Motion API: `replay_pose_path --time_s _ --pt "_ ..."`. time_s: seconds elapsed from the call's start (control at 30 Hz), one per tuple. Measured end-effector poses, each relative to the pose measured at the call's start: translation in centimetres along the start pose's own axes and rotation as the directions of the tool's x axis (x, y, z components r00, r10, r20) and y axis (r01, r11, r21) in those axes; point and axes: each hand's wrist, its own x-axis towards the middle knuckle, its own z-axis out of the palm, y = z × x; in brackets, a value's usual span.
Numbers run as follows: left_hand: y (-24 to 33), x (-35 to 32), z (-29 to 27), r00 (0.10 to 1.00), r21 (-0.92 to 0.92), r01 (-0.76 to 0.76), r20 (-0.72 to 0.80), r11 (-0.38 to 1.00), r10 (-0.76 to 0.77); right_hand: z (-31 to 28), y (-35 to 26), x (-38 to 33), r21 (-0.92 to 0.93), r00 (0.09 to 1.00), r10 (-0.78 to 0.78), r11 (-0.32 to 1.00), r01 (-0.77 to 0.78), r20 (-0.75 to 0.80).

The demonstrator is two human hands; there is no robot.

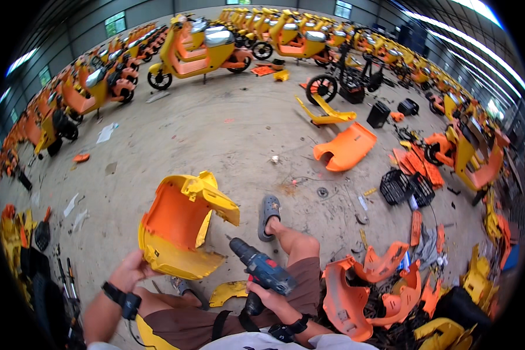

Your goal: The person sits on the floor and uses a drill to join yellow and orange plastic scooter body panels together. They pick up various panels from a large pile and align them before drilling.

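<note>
My left hand [133, 269] grips the lower left edge of a scooter body panel [175, 213], a curved shell with a yellow outside and an orange inside. The panel is tilted in front of my left leg. In my right hand [269, 297] is a cordless drill [261, 265], dark blue and black, held by its handle over my lap. Its thin bit points up and left, toward the panel's right edge, and stays apart from it. A smaller yellow panel piece [227, 293] lies below, between my legs.
Orange panels [347, 297] are heaped close on my right. A loose orange panel [347, 147] and a yellow frame piece [332, 116] lie ahead on the concrete floor. Black baskets [407, 188] sit to the right. A stripped scooter [350, 81] and rows of yellow scooters [201, 55] stand farther off.
</note>
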Motion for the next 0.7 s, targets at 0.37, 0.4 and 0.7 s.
replay_pose_path --time_s 0.37,0.4,0.7 --pt "-11.4 1.3 -2.3 0.991 -0.406 -0.12 0.005 0.906 0.134 -0.2 2.7 3.4 -0.304 0.995 -0.029 0.951 0.056 0.092" --pt "-11.7 0.4 -0.6 0.985 -0.37 -0.151 0.016 0.917 0.169 0.0 3.0 3.8 -0.364 0.996 -0.036 0.929 0.063 0.078" --pt "-14.7 2.6 -3.2 0.923 -0.369 -0.354 -0.288 0.859 0.257 1.0 4.2 7.9 -0.599 0.979 0.089 0.8 0.039 0.183"
